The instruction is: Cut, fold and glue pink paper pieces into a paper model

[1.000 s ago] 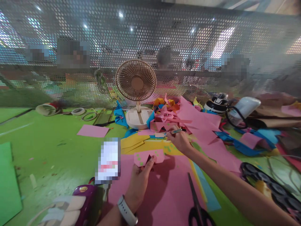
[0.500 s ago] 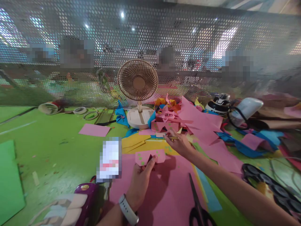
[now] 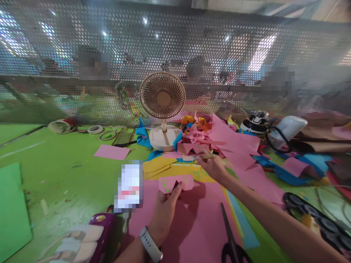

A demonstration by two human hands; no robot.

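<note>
My left hand [image 3: 164, 212], with a pale watch strap at the wrist, pinches a folded pink paper piece [image 3: 168, 182] dotted with green spots. Its thumb lies over a dark notch in the middle of the paper. Farther forward and to the right, my right hand [image 3: 215, 168] is closed round a thin yellowish stick [image 3: 209, 156], whose exact kind I cannot make out. Under the stick's end lie small scraps and yellow sheets [image 3: 201, 173] with green dots. A large pink sheet [image 3: 197, 226] spreads beneath both hands, and black scissors [image 3: 230, 233] rest on its right part.
A fan [image 3: 163, 133] stands behind, before a perforated metal screen [image 3: 233, 51]. Pink paper scraps [image 3: 233, 135] are heaped to its right. A phone [image 3: 128, 186] and a purple device [image 3: 101, 226] lie at left, tape rolls [image 3: 95, 129] farther back. A black tray [image 3: 315, 215] sits at right.
My right hand has shifted slightly to the right with the stick. My left hand keeps its hold on the pink paper; the whole view has moved a little.
</note>
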